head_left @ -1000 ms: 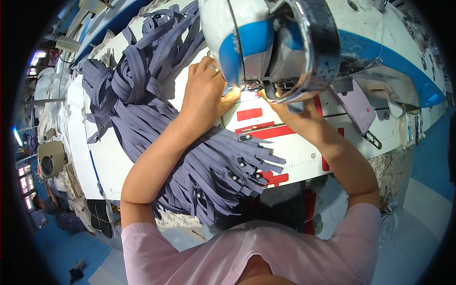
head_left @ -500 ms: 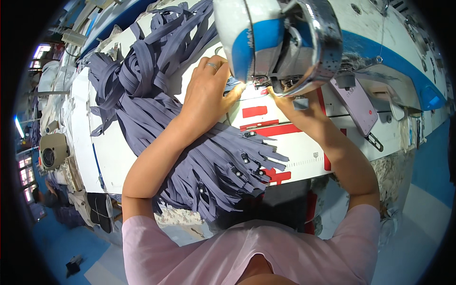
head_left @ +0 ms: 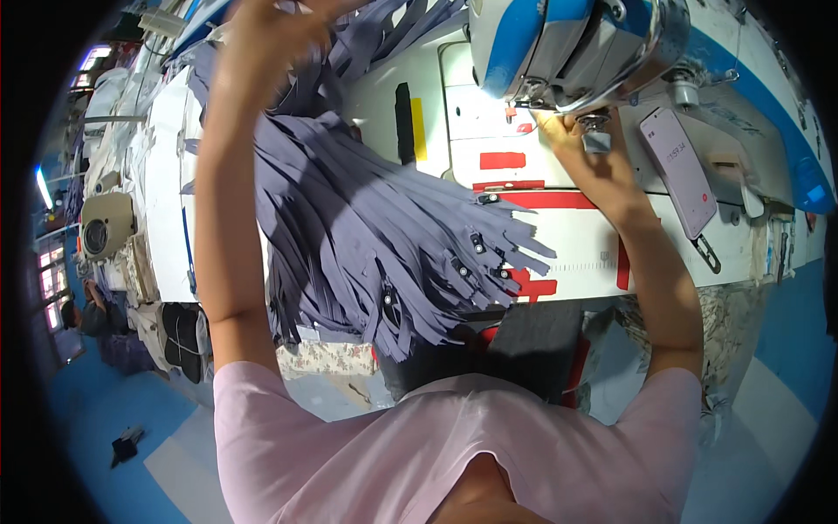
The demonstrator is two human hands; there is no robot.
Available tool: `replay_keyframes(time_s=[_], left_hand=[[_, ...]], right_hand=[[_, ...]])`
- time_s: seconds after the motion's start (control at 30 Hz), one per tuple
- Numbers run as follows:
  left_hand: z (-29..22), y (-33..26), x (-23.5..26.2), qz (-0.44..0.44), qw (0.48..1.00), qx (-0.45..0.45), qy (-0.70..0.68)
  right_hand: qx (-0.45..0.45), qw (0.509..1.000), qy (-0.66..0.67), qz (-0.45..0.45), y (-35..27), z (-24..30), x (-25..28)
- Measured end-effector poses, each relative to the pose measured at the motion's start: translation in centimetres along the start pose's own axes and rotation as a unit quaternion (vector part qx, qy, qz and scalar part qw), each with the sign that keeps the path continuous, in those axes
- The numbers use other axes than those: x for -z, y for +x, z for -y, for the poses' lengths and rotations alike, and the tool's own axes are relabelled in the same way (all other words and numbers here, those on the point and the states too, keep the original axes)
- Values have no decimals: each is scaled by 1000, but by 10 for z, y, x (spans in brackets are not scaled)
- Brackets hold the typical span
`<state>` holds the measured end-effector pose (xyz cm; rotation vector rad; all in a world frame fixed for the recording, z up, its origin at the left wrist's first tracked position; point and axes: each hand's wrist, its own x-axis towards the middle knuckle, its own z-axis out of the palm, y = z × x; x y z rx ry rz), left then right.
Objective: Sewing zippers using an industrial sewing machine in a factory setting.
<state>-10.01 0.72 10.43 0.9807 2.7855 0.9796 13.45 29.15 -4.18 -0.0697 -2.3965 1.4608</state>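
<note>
A large bundle of grey-blue zippers (head_left: 349, 201) with dark sliders near their cut ends lies across the table, hanging over its front edge. My left hand (head_left: 275, 39) is over the far left part of the bundle, smeared by motion and partly cut off by the upper edge. Whether it grips anything does not show. My right hand (head_left: 594, 162) is beside the needle area of a white and blue sewing machine (head_left: 559, 52). Its visible fingers stretch toward the presser foot (head_left: 532, 94), with nothing seen between them. The machine head hides its other fingers.
To the right of my right hand, a phone (head_left: 679, 170) lies on the white machine table (head_left: 576, 244). Red tape strips (head_left: 503, 161) mark the bed, and a black strip (head_left: 404, 122) and a yellow strip (head_left: 419, 129) are farther left. Another person (head_left: 92, 310) is at the far left.
My left hand has left the needle area and swung up and left over the zippers. My right hand stays by the needle. The view has shifted, showing the table higher on the left.
</note>
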Motion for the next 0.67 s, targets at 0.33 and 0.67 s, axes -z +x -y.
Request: replay_keyframes(time_s=[0.33, 0.67], left_hand=[[-54, -101, -71, 208, 963, -169, -22], [-62, -100, -104, 261, 946, -190, -13]], right_hand=[[8, 994, -99, 42, 5, 16, 3], [24, 974, -216, 56, 7, 28, 6]])
